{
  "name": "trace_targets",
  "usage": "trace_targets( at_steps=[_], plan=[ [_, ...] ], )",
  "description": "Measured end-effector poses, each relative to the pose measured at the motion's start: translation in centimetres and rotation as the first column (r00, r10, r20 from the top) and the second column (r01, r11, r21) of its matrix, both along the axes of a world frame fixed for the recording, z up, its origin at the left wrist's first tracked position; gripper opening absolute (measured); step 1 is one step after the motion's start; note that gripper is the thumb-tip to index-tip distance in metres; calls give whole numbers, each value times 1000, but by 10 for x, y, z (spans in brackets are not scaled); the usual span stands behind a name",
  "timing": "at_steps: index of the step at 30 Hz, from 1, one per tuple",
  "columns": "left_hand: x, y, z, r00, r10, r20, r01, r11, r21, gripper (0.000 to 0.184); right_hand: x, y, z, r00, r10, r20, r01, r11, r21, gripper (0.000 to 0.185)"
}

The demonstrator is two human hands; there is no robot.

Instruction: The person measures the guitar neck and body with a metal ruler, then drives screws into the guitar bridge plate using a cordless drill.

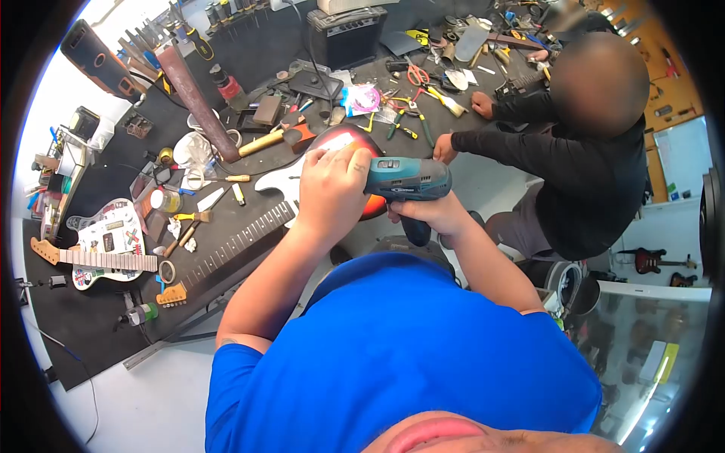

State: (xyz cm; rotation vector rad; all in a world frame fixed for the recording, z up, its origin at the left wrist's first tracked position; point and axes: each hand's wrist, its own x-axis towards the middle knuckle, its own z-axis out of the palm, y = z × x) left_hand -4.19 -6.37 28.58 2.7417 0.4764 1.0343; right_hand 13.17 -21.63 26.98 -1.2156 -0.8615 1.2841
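A teal and black cordless drill [411, 180] lies sideways over a red and white electric guitar body [285, 180]. My left hand [334, 181] is closed near the drill's front end, above the guitar; what its fingers grip there is hidden. My right hand [432, 213] is wrapped round the drill's handle below the motor housing. The guitar's neck [238, 249] runs down to the left along the bench, with its headstock [171, 295] near the bench's front edge.
A co-worker in black [589, 174] stands at the right, hands at the bench. Pliers [404, 127], a hammer [279, 140], an amplifier [347, 36] and loose tools lie behind. A stickered guitar [109, 241] is at left, a glass case [649, 362] at lower right.
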Motion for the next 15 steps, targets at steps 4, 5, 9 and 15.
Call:
trace_targets(
  at_steps=[4,5,9,15],
  plan=[
    [4,4,-8,998,33,47,-36,998,55,29,6,6,-8,1000,-11,-13,11,1000,21,39],
    [6,5,-9,998,39,50,-42,997,62,29,9,7,-9,999,-1,-34,2,1000,19,41],
    [20,4,-13,986,72,-151,-95,984,-153,26,23,13,-7,991,-71,-111,65,996,-56,47],
    [64,0,-57,926,232,-297,-268,959,-87,11,55,23,-49,881,-39,471,119,983,-141,63]
  ],
)
